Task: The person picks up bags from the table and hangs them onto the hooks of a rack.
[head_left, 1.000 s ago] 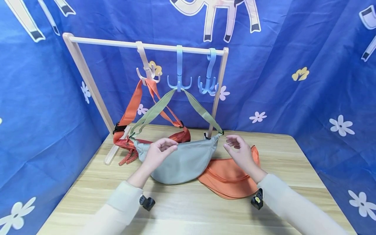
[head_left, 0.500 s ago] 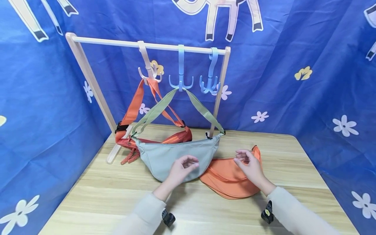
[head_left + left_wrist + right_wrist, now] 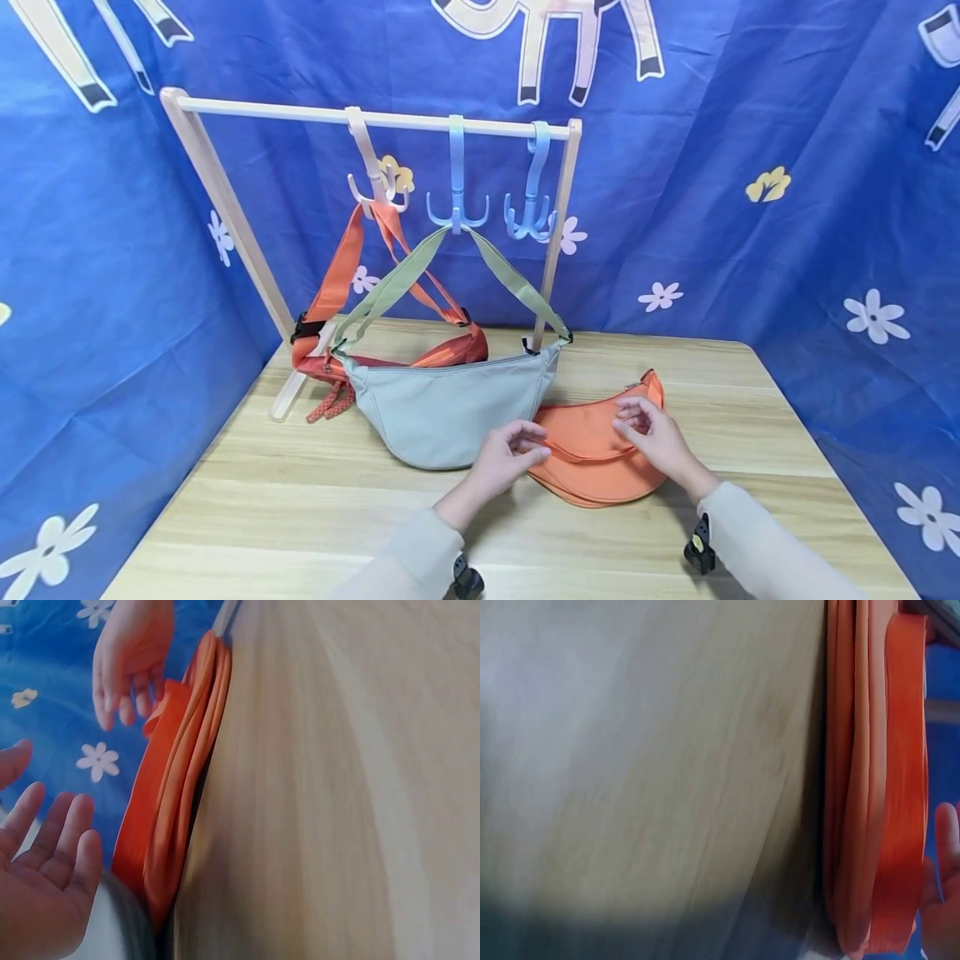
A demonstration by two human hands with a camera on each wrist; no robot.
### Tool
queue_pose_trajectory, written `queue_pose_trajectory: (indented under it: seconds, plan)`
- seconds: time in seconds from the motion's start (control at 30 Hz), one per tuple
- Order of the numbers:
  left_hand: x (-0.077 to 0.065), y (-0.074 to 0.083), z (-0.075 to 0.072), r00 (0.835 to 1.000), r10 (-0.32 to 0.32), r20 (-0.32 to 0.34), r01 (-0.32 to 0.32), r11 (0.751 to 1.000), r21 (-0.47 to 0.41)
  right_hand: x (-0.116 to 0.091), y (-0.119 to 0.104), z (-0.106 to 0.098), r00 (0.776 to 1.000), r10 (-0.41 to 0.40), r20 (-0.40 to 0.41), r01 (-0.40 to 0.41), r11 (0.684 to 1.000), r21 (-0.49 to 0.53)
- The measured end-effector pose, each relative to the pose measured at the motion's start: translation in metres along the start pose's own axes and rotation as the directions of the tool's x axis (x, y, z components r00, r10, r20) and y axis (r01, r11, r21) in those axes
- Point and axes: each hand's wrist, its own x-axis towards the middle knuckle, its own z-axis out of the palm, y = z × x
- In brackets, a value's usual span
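An orange crescent bag (image 3: pixel 592 485) lies on the table with its strap (image 3: pixel 577 457) across its top; both wrist views show its layered edge (image 3: pixel 180 795). At its left end my left hand (image 3: pixel 504 458) hovers, fingers loosely bent, thumb apart. Over its right part is my right hand (image 3: pixel 658 440), also loosely bent; in the right wrist view its fingers (image 3: pixel 943 877) are beside the strap. Neither hand holds anything. Left of the orange bag, a grey-blue bag (image 3: pixel 442 412) hangs by its green strap (image 3: pixel 517 279) from a blue hook (image 3: pixel 457 187).
A wooden rack (image 3: pixel 277 110) stands behind. Its pale hook (image 3: pixel 367 162) carries a red-orange bag (image 3: pixel 450 348), partly hidden behind the grey-blue one. Another blue hook (image 3: pixel 534 192) hangs at the right with nothing on it. Blue patterned cloth (image 3: pixel 690 225) surrounds the wooden table (image 3: pixel 300 517).
My left hand has moved right and down, from in front of the grey-blue bag to the orange bag's left end. My right hand has moved slightly right and down over the orange bag.
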Motion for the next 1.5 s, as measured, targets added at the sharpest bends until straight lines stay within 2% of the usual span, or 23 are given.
queue_pose_trajectory:
  seconds: [0.1, 0.2, 0.3, 0.43, 0.63, 0.87, 1.0, 1.1, 1.2, 1.23, 1.33, 1.5]
  plan:
    - [0.006, -0.013, 0.011, 1.0, 0.007, 0.014, -0.007, 1.0, 0.0, 0.001, 0.02, -0.003, 1.0, 0.008, 0.026, -0.008, 1.0, -0.003]
    - [0.014, -0.024, 0.021, 1.0, 0.017, 0.017, -0.018, 0.999, 0.038, 0.002, 0.037, -0.005, 0.998, 0.018, 0.054, -0.019, 0.999, 0.028]
    - [0.021, -0.029, 0.028, 0.999, 0.032, 0.022, -0.034, 0.996, 0.086, 0.002, 0.043, -0.007, 0.996, 0.004, 0.091, -0.012, 0.996, 0.085]
    - [0.027, -0.031, 0.034, 0.999, 0.043, 0.028, -0.046, 0.987, 0.153, 0.003, 0.046, -0.01, 0.992, -0.023, 0.127, 0.005, 0.99, 0.139]
    - [0.034, -0.034, 0.038, 0.999, 0.021, 0.028, -0.026, 0.973, 0.229, 0.005, 0.048, -0.013, 0.984, -0.065, 0.169, 0.044, 0.991, 0.126]
    - [0.039, -0.042, 0.041, 0.999, 0.014, 0.04, -0.025, 0.95, 0.311, 0.007, 0.045, -0.018, 0.968, -0.022, 0.249, -0.002, 0.995, 0.096]
    - [0.04, -0.043, 0.041, 0.997, 0.06, 0.051, -0.075, 0.934, 0.35, 0.009, 0.045, -0.021, 0.956, -0.038, 0.29, 0.017, 0.997, 0.076]
    - [0.041, -0.044, 0.041, 0.996, 0.069, 0.055, -0.084, 0.93, 0.359, 0.011, 0.045, -0.022, 0.942, -0.065, 0.33, 0.038, 0.995, 0.087]
    - [0.043, -0.047, 0.042, 0.998, 0.035, 0.045, -0.049, 0.93, 0.364, 0.013, 0.047, -0.024, 0.926, -0.062, 0.372, 0.033, 0.996, 0.083]
    - [0.044, -0.048, 0.043, 0.999, 0.01, 0.039, -0.024, 0.934, 0.357, 0.014, 0.048, -0.024, 0.921, -0.057, 0.385, 0.03, 0.997, 0.076]
    - [0.046, -0.054, 0.044, 1.0, -0.002, 0.024, -0.007, 0.928, 0.373, 0.016, 0.051, -0.025, 0.908, -0.038, 0.417, 0.017, 0.998, 0.053]
    - [0.048, -0.056, 0.045, 1.0, 0.005, 0.011, -0.008, 0.933, 0.359, 0.02, 0.053, -0.027, 0.889, 0.012, 0.458, -0.009, 1.0, -0.009]
